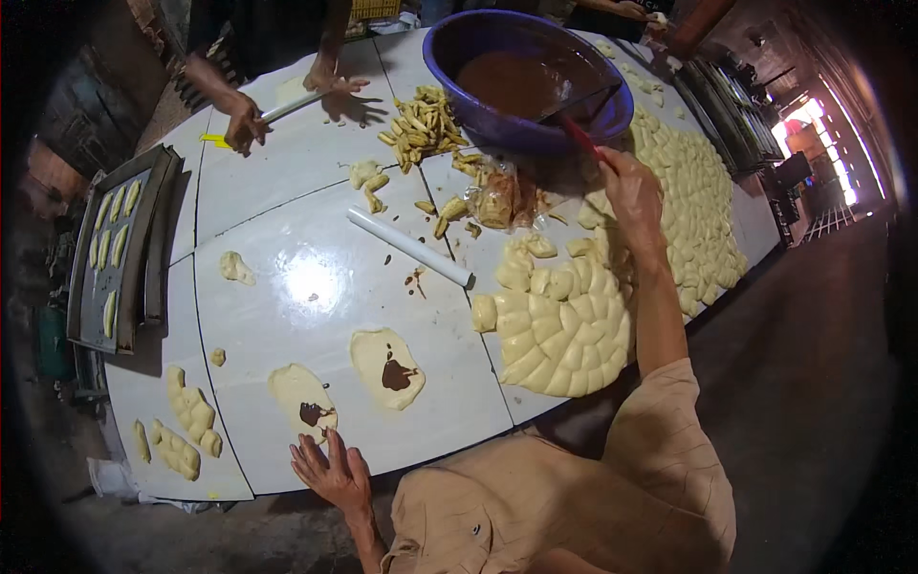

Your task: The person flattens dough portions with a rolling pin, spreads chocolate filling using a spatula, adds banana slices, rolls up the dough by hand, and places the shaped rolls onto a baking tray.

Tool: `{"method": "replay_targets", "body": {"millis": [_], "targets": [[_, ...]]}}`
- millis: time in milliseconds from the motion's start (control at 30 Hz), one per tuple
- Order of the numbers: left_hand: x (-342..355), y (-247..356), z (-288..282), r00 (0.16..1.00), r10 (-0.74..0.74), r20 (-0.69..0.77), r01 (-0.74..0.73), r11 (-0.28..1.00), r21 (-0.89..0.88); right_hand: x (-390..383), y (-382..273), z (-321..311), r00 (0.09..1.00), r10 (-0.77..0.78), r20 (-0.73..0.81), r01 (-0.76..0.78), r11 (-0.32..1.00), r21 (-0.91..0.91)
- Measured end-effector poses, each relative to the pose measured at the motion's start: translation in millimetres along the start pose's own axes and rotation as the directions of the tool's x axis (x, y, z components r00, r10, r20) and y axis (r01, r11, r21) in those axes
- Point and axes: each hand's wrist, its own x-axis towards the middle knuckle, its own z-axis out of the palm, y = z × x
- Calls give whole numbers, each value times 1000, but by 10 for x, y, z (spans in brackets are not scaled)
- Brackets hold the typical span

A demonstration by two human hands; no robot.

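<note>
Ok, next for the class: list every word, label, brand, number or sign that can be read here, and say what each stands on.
None can be read.
Purple basin: no lettering shows.
Red handle: no lettering shows.
Beige shirt: one small dark mark, too small to make out.
Dark clothing at the top edge: too cut off and blurred to read.

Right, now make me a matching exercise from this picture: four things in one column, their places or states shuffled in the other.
Things
1. basin
2. middle pipe
3. tray
4. right hand

Places and states
A. gripping a red handle
B. at the left, bearing pale rolls
C. purple, with brown filling inside
D. white, lying on the table with no hand on it

Pairs: 1-C, 2-D, 3-B, 4-A
</note>
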Motion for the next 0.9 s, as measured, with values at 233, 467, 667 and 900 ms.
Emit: {"method": "replay_targets", "body": {"millis": [233,467,667,900], "targets": [[23,178,-62,995,-97,30,100,988,-118,-462,116,73,919,245,311,-332,904,270],[169,592,-68,994,-100,43,106,974,-198,-831,96,466,983,118,144,-132,987,88],[331,844,-57,991,-133,26,136,962,-235,-287,-718,1020,977,-146,154,64,894,445],[339,904,-58,981,-192,24,193,959,-206,499,-1211,2082,957,-266,115,196,885,421]]}}
